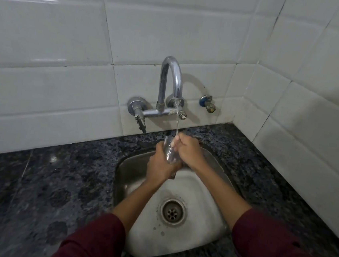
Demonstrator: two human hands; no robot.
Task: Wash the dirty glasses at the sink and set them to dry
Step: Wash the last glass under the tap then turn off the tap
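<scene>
Item, sink corner as seen from the head view:

- Glass (170,152): clear, held over the back of the sink basin, tilted with its mouth up toward the tap; a thin stream of water falls onto its upper end
- Left hand (160,165): wrapped round the lower part of the glass, fingers curled about it from the left side
- Right hand (189,151): pressed against the glass from the right, fingers curled at its rim, where the stream lands; whether the fingertips go inside the mouth cannot be told
- Hands together: both close on the same glass, touching each other around it
- Sleeves: dark red, pushed up to mid-forearm on both arms
- Sink (211,197): small steel basin set in the counter, wet, with a round drain (173,212) near its middle
- Tap (170,82): chrome, wall-mounted, arched spout, running; two handles at its base
- Small valve (207,103): blue-capped, on the wall just right of the tap
- Counter (43,188): dark speckled stone around the sink
- Wall (68,44): white glossy tiles, meeting in a corner at right
</scene>
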